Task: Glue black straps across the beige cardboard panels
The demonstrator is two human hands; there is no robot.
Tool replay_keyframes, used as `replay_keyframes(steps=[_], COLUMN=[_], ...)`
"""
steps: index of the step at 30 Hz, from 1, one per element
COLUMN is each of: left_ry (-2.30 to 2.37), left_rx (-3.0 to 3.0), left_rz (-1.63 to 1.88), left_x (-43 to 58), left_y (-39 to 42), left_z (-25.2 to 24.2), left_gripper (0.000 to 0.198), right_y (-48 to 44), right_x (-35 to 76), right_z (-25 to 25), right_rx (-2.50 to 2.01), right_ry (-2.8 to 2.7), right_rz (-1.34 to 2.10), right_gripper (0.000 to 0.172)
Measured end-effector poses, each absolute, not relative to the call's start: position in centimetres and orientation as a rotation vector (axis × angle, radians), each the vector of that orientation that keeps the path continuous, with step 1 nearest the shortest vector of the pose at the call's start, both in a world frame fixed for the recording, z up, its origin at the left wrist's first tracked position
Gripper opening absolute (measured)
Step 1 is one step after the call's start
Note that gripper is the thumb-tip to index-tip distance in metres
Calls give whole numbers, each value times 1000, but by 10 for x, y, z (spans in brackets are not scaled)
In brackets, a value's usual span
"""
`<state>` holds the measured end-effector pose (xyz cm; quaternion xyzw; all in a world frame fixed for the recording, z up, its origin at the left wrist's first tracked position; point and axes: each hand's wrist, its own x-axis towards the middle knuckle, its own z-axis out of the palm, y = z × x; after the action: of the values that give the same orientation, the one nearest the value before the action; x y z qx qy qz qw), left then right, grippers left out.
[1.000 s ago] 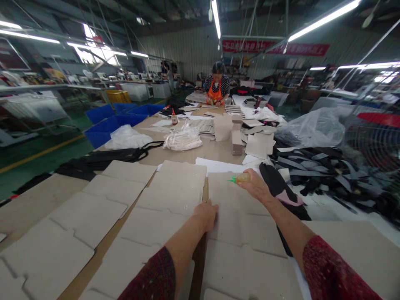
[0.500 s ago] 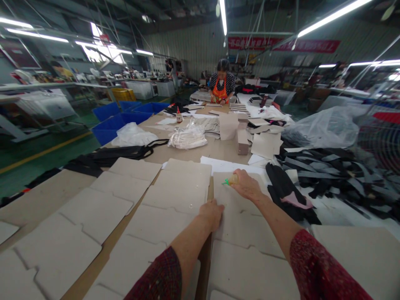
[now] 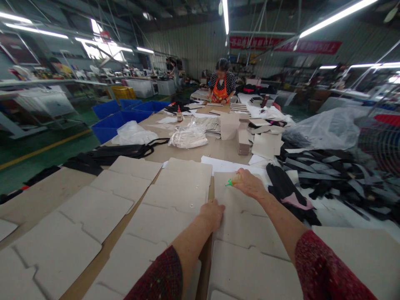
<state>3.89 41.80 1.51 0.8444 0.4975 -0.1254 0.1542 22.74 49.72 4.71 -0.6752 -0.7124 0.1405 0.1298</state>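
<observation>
Holding a green-tipped bottle in the right hand, with fingers wrapped round it, right of centre in the frame, above the far grey board of an overlapping column. Resting the left hand at that column's left edge, near centre; cannot tell whether gripping. Leaving a narrow strip of bare counter alongside, running toward lower centre. Lying heaped at mid-right: black strips. Opening into bare room at mid-frame, beyond the boards' far edges.
</observation>
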Motion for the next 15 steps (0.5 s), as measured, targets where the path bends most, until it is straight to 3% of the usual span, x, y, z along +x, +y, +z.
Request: replay_keyframes(steps=[8, 15], left_ry=[1422, 1305], left_rx=[2456, 2445], left_rz=[-339, -250], left_x=[37, 25], left_y=[422, 434], left_z=[11, 6], left_gripper=[38, 33], right_y=[472, 336], right_x=[218, 291], right_z=[16, 27], right_rx=[-1893, -1745], right_ry=[-1361, -882], right_rz=[716, 794], right_gripper=[62, 50])
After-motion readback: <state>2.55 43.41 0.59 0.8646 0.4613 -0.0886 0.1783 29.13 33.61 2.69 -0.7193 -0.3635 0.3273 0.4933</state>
